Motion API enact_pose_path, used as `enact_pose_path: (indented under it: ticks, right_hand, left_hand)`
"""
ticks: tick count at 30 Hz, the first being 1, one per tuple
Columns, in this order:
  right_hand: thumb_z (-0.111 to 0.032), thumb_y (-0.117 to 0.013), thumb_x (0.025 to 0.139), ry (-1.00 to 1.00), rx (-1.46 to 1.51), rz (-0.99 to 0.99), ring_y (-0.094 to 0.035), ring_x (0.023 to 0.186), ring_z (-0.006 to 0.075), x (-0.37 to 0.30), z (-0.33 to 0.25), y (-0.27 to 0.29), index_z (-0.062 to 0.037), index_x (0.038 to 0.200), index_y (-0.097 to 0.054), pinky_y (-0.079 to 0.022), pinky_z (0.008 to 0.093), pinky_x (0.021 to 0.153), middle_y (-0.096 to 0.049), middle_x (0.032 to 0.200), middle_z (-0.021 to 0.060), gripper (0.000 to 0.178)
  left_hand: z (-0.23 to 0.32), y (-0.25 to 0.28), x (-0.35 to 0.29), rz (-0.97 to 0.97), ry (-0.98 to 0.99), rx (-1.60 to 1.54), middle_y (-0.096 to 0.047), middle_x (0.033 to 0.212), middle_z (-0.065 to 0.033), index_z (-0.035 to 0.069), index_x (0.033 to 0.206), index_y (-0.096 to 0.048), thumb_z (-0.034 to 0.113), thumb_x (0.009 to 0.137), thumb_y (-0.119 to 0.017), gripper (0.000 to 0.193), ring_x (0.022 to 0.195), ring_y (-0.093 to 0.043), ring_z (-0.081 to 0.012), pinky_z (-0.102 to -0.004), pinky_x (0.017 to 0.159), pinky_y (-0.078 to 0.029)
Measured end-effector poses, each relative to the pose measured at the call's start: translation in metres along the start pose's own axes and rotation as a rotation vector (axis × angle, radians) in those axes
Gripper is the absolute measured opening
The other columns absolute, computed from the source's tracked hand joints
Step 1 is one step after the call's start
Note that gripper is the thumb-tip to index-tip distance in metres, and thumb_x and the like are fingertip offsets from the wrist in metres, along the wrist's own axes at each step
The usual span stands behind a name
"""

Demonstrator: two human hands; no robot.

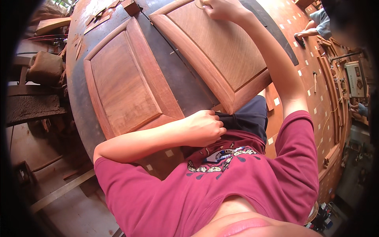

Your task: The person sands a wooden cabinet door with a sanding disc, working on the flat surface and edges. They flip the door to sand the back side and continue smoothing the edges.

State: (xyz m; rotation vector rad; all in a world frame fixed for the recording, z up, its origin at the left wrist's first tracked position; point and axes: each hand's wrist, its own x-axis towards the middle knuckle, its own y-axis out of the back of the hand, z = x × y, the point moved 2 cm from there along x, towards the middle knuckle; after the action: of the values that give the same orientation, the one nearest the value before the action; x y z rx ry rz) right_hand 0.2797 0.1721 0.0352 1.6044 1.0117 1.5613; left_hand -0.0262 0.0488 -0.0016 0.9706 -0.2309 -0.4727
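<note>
Above tiled floor (290, 31), dark table (183, 83), wooden panels (126, 87), left fingers (219, 125) curled, right fingers (206, 9) holding (seemingly) disc (198, 3)

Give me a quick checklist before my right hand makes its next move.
1. Right hand at the right panel: ok, at its far end.
2. Round tan piece firmly gripped: cannot tell, the picture's edge cuts it off.
3. Left hand steadying the right panel: not ok, it's curled near your waist.
4. Panels separated: ok, dark tabletop shows between the right and left panel.
</note>
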Motion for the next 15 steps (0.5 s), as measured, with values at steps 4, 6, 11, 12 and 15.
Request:
enact_pose_path:
  ticks: [4,6,11,12,15]
  right_hand:
    - [-0.019,-0.062,0.089,-0.017,-0.023,-0.186,-0.07,0.098,0.039,-0.023,-0.009,0.02,-0.004,0.109,-0.072,-0.056,0.0476,0.087,-0.07,0.11,0.0198,0.027]
    - [-0.024,-0.061,0.095,-0.115,-0.078,-0.405,-0.067,0.123,0.0346,-0.038,-0.021,0.035,-0.0062,0.136,-0.068,-0.055,0.0426,0.103,-0.063,0.147,0.0145,0.045]
    - [-0.022,-0.065,0.089,-0.095,0.014,-0.214,-0.064,0.129,0.031,-0.094,-0.02,0.048,-0.0123,0.135,-0.072,-0.052,0.0426,0.107,-0.063,0.147,0.0102,0.047]
    - [-0.021,-0.064,0.088,-0.092,0.045,-0.195,-0.064,0.13,0.0307,-0.104,-0.021,0.051,-0.0119,0.134,-0.072,-0.052,0.0423,0.108,-0.063,0.148,0.0102,0.048]
    - [-0.015,-0.063,0.083,-0.121,0.159,-0.159,-0.062,0.134,0.0301,-0.13,-0.026,0.066,-0.0104,0.131,-0.074,-0.05,0.041,0.111,-0.063,0.147,0.0102,0.05]
  left_hand:
    - [0.002,-0.001,-0.001,-0.008,-0.006,0.005,-0.068,0.085,-0.0072,0.006,0.097,-0.069,0.024,0.092,-0.07,0.018,0.09,-0.069,-0.0288,-0.0422,0.088,-0.054]
    - [0.003,0.0,0.0,-0.022,0.01,0.005,-0.069,0.086,-0.0074,0.006,0.098,-0.069,0.023,0.092,-0.07,0.018,0.091,-0.069,-0.0288,-0.0421,0.088,-0.054]
    - [-0.003,-0.001,0.002,-0.013,0.008,0.0,-0.071,0.089,-0.0078,0.006,0.098,-0.069,0.022,0.092,-0.069,0.017,0.093,-0.07,-0.0286,-0.0419,0.089,-0.054]
    - [-0.004,0.0,0.003,-0.021,0.016,-0.001,-0.071,0.089,-0.008,0.006,0.098,-0.069,0.021,0.092,-0.068,0.016,0.093,-0.07,-0.0285,-0.0419,0.089,-0.054]
    - [-0.004,0.001,0.004,-0.031,0.033,0.004,-0.071,0.09,-0.0085,0.006,0.098,-0.069,0.021,0.093,-0.067,0.015,0.094,-0.07,-0.0286,-0.0422,0.09,-0.054]
